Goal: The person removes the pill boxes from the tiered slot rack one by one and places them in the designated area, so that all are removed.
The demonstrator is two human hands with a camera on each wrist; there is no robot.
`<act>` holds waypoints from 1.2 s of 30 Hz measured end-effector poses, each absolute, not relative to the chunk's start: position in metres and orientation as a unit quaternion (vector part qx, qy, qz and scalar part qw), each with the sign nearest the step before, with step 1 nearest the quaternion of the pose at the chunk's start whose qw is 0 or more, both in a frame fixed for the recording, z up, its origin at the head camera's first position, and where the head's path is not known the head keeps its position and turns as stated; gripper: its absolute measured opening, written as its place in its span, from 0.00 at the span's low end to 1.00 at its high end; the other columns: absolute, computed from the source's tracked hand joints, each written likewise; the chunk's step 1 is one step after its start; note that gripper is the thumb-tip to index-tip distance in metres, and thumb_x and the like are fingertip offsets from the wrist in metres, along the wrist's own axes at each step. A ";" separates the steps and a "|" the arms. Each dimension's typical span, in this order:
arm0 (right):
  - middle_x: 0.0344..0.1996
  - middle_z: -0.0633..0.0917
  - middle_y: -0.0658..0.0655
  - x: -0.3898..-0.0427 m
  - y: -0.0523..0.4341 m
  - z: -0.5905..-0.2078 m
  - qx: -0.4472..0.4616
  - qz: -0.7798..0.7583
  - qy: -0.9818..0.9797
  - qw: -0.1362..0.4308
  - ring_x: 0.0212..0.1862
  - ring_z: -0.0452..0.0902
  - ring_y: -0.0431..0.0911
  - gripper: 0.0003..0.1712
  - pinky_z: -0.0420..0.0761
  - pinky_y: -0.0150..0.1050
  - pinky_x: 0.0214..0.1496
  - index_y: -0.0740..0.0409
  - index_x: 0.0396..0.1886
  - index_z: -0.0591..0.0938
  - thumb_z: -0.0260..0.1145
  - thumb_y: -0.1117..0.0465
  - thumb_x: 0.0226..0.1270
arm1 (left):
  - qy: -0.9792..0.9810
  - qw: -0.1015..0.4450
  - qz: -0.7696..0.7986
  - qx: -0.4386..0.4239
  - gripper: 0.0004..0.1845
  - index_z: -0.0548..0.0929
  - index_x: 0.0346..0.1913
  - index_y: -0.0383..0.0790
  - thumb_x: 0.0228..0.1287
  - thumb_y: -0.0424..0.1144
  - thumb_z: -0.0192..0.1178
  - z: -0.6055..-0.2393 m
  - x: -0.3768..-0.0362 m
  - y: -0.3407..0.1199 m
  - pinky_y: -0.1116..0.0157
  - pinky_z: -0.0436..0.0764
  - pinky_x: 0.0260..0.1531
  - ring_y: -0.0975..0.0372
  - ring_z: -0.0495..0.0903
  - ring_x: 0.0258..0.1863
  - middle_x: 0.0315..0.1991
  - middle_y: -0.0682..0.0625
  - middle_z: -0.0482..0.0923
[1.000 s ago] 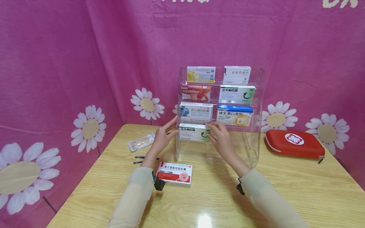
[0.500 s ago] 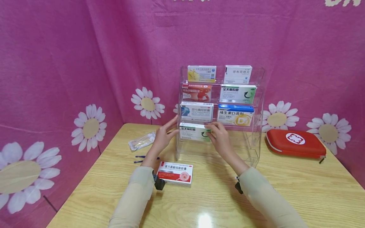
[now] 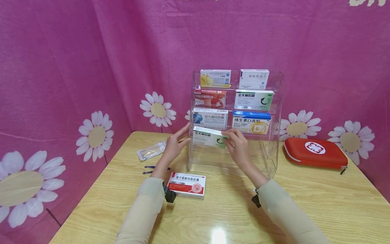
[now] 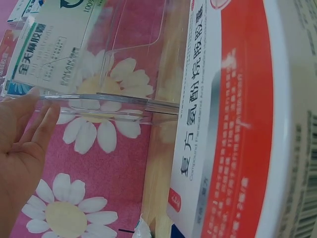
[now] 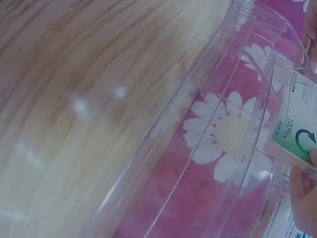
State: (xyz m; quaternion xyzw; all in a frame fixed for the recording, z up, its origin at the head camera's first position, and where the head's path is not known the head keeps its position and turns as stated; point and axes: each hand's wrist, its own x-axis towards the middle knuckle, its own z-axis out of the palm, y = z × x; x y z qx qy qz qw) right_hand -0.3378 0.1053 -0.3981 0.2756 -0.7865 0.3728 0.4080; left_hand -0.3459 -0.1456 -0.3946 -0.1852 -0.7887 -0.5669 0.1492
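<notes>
The white-and-green medicine box [image 3: 209, 137] is a flat carton, white on its face with dark green Chinese lettering along the top, small grey print below and a green corner bearing a curled arrow. It sits tilted at the lowest left tier of the clear acrylic rack [image 3: 275, 101], which stands toward the far edge of the counter [image 3: 304, 200], near the middle. The right hand [image 3: 239, 147] pinches the box's right end, fingers [image 5: 302, 196] curled on its green corner. The left hand [image 3: 173, 146] is at the rack's left wall beside the box's other end, fingers [image 4: 37, 116] straight and slightly spread; whether they touch the box cannot be told. A red-and-white medicine box [image 3: 188, 184] lies flat on the counter just by the left wrist, nearer the front edge.
</notes>
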 end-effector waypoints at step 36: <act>0.36 0.84 0.59 -0.280 0.165 -0.408 0.353 0.331 -0.781 0.395 0.37 0.80 0.47 0.22 0.82 0.18 0.40 0.61 0.41 0.86 0.76 0.79 0.42 | -0.782 0.140 -0.575 -0.194 0.32 0.68 0.71 0.40 0.63 0.24 0.60 -0.393 -0.345 -0.146 0.54 0.79 0.60 0.47 0.76 0.64 0.70 0.42 0.68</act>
